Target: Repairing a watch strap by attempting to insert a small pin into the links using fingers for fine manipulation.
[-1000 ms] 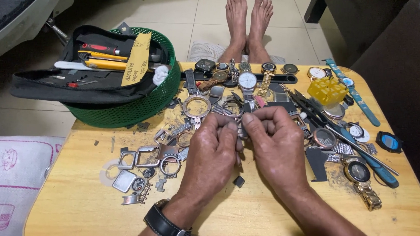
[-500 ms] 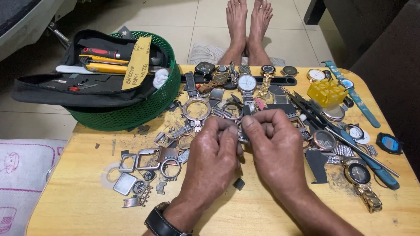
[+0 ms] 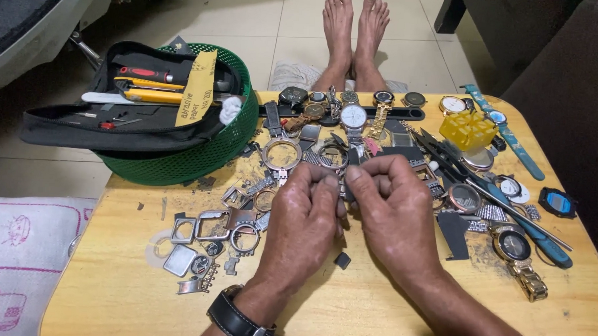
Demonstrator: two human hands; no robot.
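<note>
My left hand (image 3: 302, 222) and my right hand (image 3: 391, 214) meet over the middle of a small wooden table (image 3: 374, 303). Their fingertips pinch a small metal watch part (image 3: 343, 189) between them; most of it is hidden by the fingers. A black watch sits on my left wrist (image 3: 237, 318). Just beyond the fingers lie empty round watch cases (image 3: 281, 153). A row of wristwatches (image 3: 354, 115) lies along the far edge. A small dark piece (image 3: 342, 260) rests on the wood between my wrists.
A green basket (image 3: 200, 154) holding a black tool pouch stands at the far left. Loose square and round watch cases (image 3: 207, 234) lie left of my hands. Pliers and blue-handled tools (image 3: 503, 201), a yellow box (image 3: 468, 129) and a gold watch (image 3: 518, 255) lie right. Bare feet (image 3: 355, 31) rest beyond the table.
Both hands stay together over the table's middle, shifting only slightly toward the far side while the fingers work the small part.
</note>
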